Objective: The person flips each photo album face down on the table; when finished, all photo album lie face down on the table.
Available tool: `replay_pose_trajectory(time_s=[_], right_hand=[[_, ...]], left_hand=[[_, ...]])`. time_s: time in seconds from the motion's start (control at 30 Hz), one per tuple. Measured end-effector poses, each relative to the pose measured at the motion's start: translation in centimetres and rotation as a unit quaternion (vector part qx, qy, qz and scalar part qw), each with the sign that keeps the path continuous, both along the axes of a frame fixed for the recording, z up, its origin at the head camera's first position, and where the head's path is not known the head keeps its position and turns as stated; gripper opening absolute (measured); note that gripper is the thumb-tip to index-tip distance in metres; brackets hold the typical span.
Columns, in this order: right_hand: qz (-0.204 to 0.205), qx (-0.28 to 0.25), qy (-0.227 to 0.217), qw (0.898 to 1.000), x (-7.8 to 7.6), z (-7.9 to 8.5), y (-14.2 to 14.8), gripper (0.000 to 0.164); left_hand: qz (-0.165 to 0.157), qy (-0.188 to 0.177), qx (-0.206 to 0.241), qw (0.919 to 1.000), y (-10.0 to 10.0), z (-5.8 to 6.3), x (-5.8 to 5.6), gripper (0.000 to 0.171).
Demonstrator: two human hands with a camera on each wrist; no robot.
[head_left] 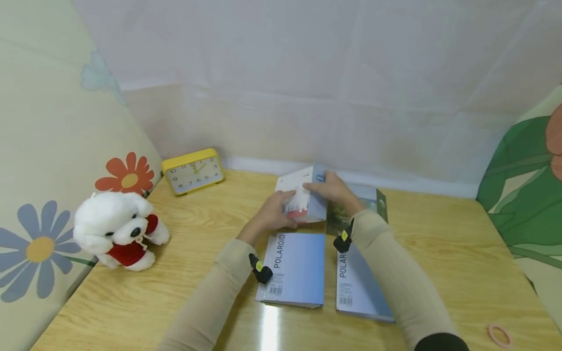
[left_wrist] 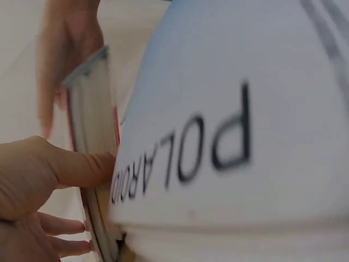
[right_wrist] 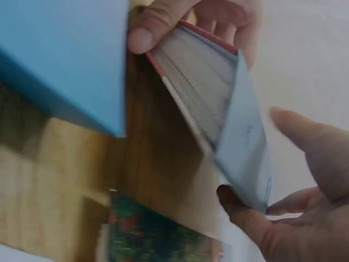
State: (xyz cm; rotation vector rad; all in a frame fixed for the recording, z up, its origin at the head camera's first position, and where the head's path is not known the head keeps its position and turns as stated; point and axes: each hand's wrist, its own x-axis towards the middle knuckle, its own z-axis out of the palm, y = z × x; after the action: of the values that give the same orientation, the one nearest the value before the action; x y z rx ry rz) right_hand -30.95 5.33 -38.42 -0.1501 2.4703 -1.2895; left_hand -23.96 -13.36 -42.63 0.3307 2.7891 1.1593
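Tilted up over the back of the table is a thick photo album [head_left: 295, 191] with a white front, a red patch low down and a pale blue spine. My left hand [head_left: 275, 210] grips its lower left edge, thumb on one side and fingers on the other, as the left wrist view shows at the page block [left_wrist: 92, 125]. At the upper right, my right hand [head_left: 331, 189] holds the spine [right_wrist: 248, 136] between thumb and fingers. Just in front lies a blue-white album [head_left: 298, 268] marked POLAROID. A second POLAROID album [head_left: 362, 287] lies to its right, partly under my right forearm.
Behind the right forearm lies an album with a green landscape cover [head_left: 381, 202]. A yellow alarm clock [head_left: 193, 170] stands at the back left, near a white plush dog [head_left: 114, 224] in red. A pink ring [head_left: 499, 336] lies front right. White cloth [head_left: 307, 97] hangs behind the table.
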Motion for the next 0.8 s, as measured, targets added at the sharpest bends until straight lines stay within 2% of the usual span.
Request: replay_pose_trajectory(time_s=[0.07, 0.2, 0.4, 0.47, 0.57, 0.63, 0.73, 0.8], right_hand=[[0.022, 0.053, -0.009, 0.998, 0.3, -0.8, 0.1, 0.082], [0.058, 0.103, 0.002, 0.993, 1.0, -1.6, -0.1, 0.064], [0.087, 0.172, 0.07, 0.979, 1.8, -1.7, -0.5, 0.034], [0.086, 0.178, 0.078, 0.977, 1.9, -1.8, -0.4, 0.031], [0.075, 0.167, 0.085, 0.979, 2.0, -2.1, -0.2, 0.04], [0.063, 0.158, 0.106, 0.98, 2.0, -2.1, 0.1, 0.049], [0.036, 0.143, 0.151, 0.978, 2.2, -1.7, 1.2, 0.059], [0.019, 0.139, 0.184, 0.973, 2.4, -1.2, 2.5, 0.061]], left_hand=[[0.004, -0.001, -0.047, 0.9989, -0.4, -0.2, -0.1, 0.094], [0.015, -0.002, -0.116, 0.9931, -0.7, -0.4, -0.2, 0.092], [0.014, 0.016, -0.139, 0.9901, -0.7, -0.2, -0.1, 0.086], [0.011, 0.016, -0.139, 0.99, -0.6, -0.1, 0.0, 0.085], [0.009, 0.006, -0.14, 0.9901, -0.7, 0.0, 0.1, 0.086], [0.005, -0.009, -0.142, 0.9898, -0.8, 0.4, 0.2, 0.09], [0.007, -0.029, -0.133, 0.9907, -1.0, 1.6, 0.3, 0.101], [0.02, -0.025, -0.127, 0.9914, -1.2, 2.6, 0.3, 0.105]])
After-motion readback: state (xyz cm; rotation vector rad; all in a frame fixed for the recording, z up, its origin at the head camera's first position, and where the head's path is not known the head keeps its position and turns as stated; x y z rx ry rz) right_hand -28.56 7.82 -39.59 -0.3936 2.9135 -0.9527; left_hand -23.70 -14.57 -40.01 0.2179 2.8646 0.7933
